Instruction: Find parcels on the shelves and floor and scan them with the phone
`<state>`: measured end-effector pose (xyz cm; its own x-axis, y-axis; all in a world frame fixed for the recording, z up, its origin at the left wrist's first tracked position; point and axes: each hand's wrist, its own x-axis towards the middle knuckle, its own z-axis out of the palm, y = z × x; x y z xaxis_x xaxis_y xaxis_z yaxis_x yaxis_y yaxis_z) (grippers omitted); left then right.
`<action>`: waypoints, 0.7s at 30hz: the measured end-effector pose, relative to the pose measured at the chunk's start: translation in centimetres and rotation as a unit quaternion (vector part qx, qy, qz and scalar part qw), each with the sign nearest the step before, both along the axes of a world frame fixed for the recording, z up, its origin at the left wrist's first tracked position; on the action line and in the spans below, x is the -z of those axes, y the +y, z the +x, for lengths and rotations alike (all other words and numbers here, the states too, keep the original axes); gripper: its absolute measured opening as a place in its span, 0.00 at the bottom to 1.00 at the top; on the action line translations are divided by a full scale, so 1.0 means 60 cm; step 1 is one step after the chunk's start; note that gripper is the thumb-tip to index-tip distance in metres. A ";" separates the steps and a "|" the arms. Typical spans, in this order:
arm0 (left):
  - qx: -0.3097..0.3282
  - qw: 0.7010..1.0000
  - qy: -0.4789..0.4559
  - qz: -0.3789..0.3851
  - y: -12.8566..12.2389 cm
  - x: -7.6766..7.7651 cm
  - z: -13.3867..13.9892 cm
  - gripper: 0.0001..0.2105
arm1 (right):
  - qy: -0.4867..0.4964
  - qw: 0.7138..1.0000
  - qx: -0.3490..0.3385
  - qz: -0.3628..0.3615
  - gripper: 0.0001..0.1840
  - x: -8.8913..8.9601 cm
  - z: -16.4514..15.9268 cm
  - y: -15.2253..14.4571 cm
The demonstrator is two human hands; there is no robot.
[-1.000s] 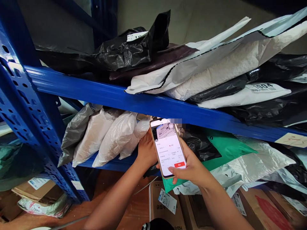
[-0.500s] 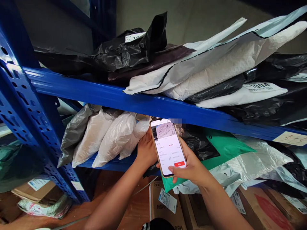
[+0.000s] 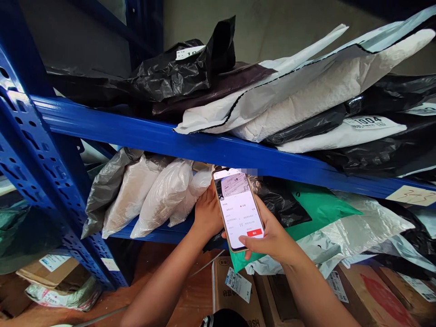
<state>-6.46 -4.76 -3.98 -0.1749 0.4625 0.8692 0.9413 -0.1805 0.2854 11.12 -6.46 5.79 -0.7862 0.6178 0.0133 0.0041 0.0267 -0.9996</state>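
Observation:
A smartphone [image 3: 240, 213] is gripped in my right hand [image 3: 272, 231], its thumb near the lower part of the lit screen. The screen has a camera image of a printed label at the top, a form below and a red button. Behind the phone, my left hand [image 3: 208, 211] reaches in among the parcels on the lower shelf; its fingers are mostly hidden, and what they touch does not show. White plastic mailer bags [image 3: 163, 197] lean just left of that hand. To the right of the phone lie a black bag [image 3: 284, 204] and a green bag [image 3: 327, 211].
A blue shelf beam [image 3: 143, 141] crosses above my hands, with a blue upright post [image 3: 64, 181] at the left. The upper shelf carries black bags [image 3: 170, 75] and white mailers [image 3: 289, 100]. Cardboard boxes [image 3: 228, 290] stand on the floor below.
The camera view has shifted very slightly. Both hands and the phone keep nearly the same place, and the label picture on the screen has moved a little.

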 end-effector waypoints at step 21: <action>-0.041 0.994 0.083 0.051 0.001 0.000 -0.003 0.24 | 0.007 1.000 -0.013 0.015 0.53 -0.010 -0.006 0.005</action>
<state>-6.62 -4.68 -4.01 -0.0595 0.3609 0.9307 0.9866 -0.1209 0.1100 10.73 -6.17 6.37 -0.8020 0.5958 0.0426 -0.0107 0.0570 -0.9983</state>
